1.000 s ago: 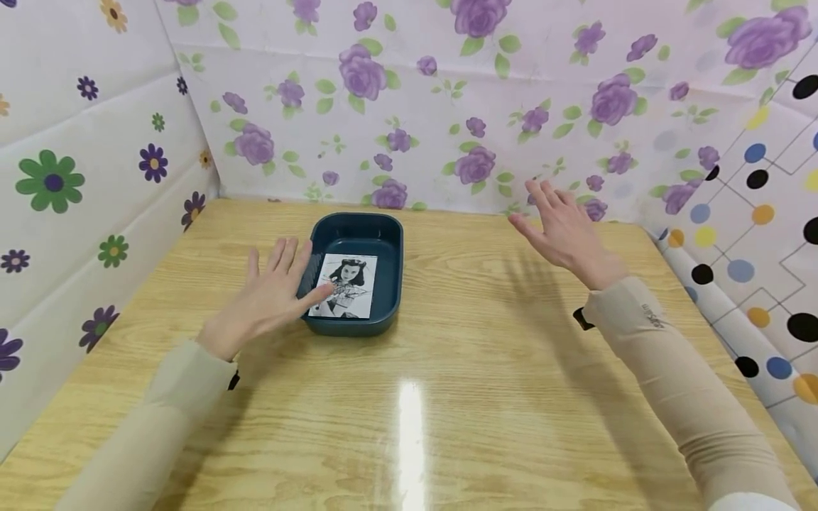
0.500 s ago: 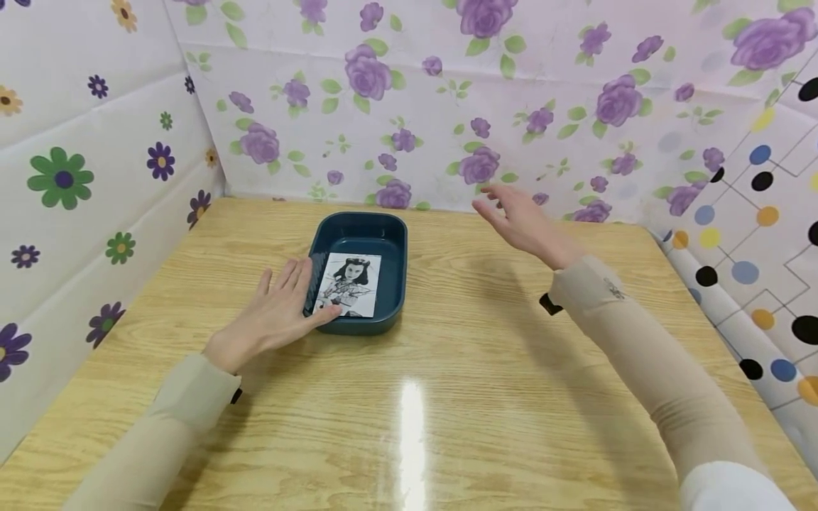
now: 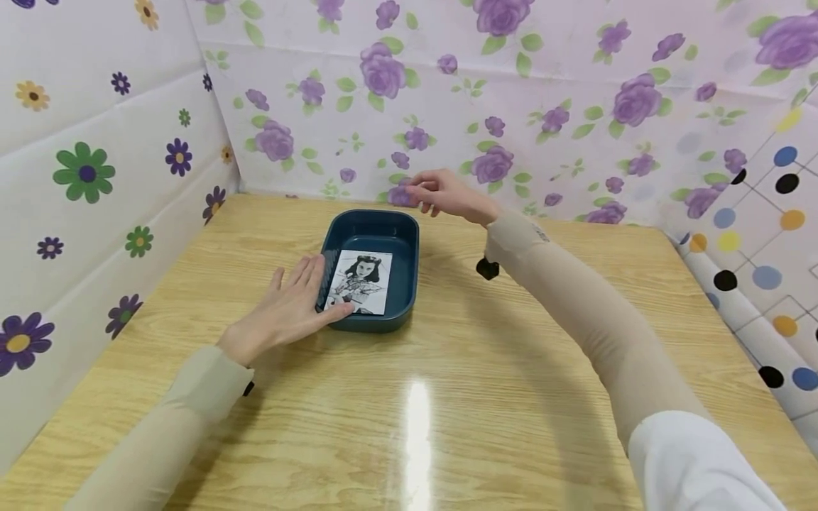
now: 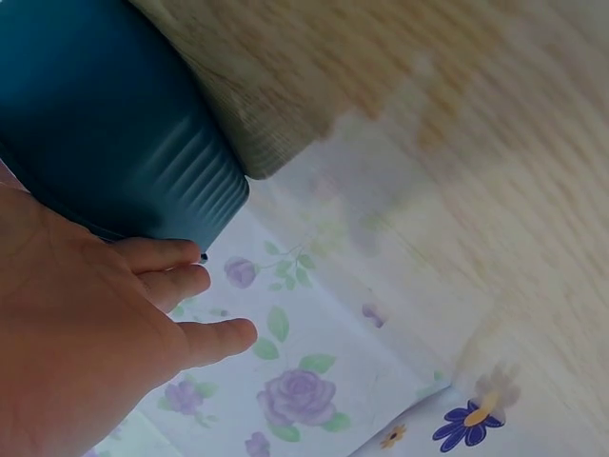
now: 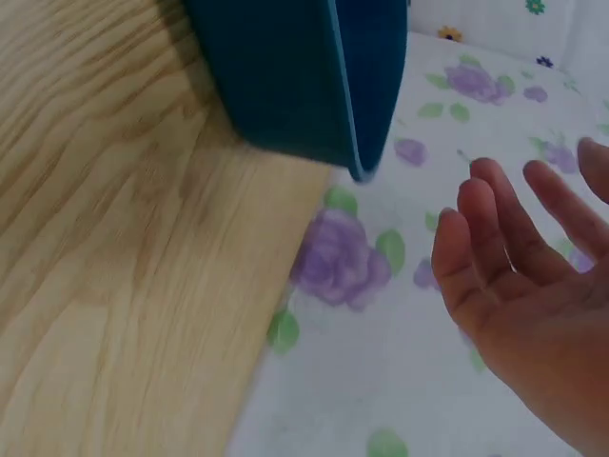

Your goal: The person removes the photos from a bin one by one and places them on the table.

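Note:
A dark teal rectangular tray (image 3: 404,266) stands on the wooden table, left of the middle in the head view. Inside it lies a black-and-white photo print of a person (image 3: 361,282). My left hand (image 3: 281,305) is at the tray's near left side, fingers straight along the left rim and thumb reaching over the near corner. In the left wrist view the fingers (image 4: 162,255) lie against the tray's ribbed wall (image 4: 181,171). Beyond the tray's far right corner, my right hand (image 3: 450,195) hovers with loosely bent fingers and nothing in them. The right wrist view shows it apart from the tray wall (image 5: 285,86).
The light wooden table (image 3: 511,397) has a bright reflection near its front. A white sheet with purple roses (image 3: 447,106) forms the back wall. A flowered sheet (image 3: 96,234) closes the left side, and a dotted sheet (image 3: 767,284) the right.
My right hand has swept left from the table's right part to beside the tray's far right corner, its fingers bending. The left hand has lowered slightly onto the tray's left rim.

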A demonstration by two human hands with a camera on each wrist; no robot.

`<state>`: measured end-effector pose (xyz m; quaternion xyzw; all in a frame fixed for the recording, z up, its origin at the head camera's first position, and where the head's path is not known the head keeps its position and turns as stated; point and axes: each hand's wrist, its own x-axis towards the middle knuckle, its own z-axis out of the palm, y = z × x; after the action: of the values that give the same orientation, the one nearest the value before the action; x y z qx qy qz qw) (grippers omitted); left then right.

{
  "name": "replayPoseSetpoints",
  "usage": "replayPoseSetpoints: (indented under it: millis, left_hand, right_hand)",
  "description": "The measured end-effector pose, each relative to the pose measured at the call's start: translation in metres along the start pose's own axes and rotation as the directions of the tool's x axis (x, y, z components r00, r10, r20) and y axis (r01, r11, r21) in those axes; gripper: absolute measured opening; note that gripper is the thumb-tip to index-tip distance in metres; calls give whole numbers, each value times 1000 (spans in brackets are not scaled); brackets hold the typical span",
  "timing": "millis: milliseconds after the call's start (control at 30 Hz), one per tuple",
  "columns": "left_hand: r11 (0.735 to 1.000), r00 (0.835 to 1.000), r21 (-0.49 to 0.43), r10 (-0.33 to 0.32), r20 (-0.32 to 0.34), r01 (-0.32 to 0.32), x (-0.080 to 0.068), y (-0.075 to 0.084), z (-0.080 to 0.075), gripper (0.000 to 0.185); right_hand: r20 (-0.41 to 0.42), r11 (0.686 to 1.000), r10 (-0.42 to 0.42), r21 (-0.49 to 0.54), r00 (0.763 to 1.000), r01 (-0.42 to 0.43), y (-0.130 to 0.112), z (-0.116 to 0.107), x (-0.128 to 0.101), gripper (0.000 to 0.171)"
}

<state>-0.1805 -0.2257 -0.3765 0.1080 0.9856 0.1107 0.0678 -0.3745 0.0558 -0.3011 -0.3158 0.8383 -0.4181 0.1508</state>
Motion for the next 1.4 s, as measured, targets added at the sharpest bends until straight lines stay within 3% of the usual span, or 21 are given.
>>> replayPoseSetpoints:
  millis: [300,567,733,1400]
  left_hand:
    - [1000,1000,-24,1,5,-1,2,-1,0,112]
    - [1000,1000,-29,-9,13,10,2,0,1,112]
    - [999,1000,-31,-10,19,11,2,-1,1,111]
    - [999,1000,-41,-17,25,18,1,-1,-1,111]
  right_hand:
    - [253,991,33,-133,967,1,-4,46,39,36]
    - [369,953,84,-302,926,34,5,71,57,35]
    - [381,937,104,-348,919,38,7,77,63,34]
    - [371,927,137,-375,918,14,9,92,71,34]
